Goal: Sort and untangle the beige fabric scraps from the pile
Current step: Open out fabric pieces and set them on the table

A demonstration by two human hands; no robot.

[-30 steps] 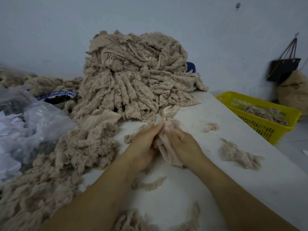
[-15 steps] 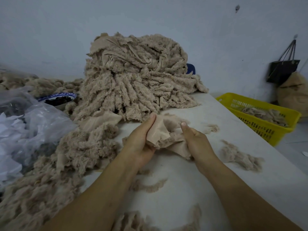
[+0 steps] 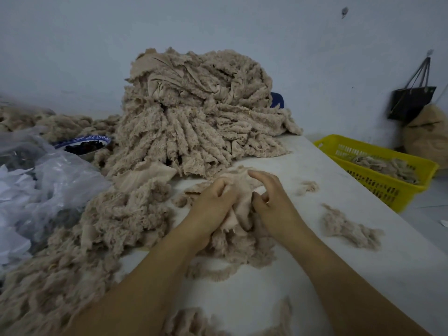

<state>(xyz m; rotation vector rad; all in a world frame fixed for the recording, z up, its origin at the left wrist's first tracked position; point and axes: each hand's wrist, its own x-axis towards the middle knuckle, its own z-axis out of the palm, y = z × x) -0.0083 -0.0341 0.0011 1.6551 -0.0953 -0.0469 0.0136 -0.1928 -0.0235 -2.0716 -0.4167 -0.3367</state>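
A tall pile of beige frilly fabric scraps point(image 3: 198, 112) stands at the back of the white table point(image 3: 315, 275). In front of it my left hand point(image 3: 213, 207) and my right hand point(image 3: 271, 202) both grip one bunched beige scrap point(image 3: 238, 209), pressed low over a frilly clump on the table. A loose heap of scraps point(image 3: 116, 219) spreads down the left side. Small separate scraps lie to the right point(image 3: 349, 226) and further back point(image 3: 308, 186), and more near the front edge point(image 3: 208, 272).
A yellow plastic basket point(image 3: 388, 180) holding a few scraps stands off the table's right side. Clear plastic bags point(image 3: 36, 185) and a blue-rimmed bowl point(image 3: 82, 144) sit at the left. A dark bag point(image 3: 412, 100) hangs on the wall.
Both hands have come closer together and lower, bunching the scrap that was held spread and raised half a second ago. It now lies pressed against the clump on the table.
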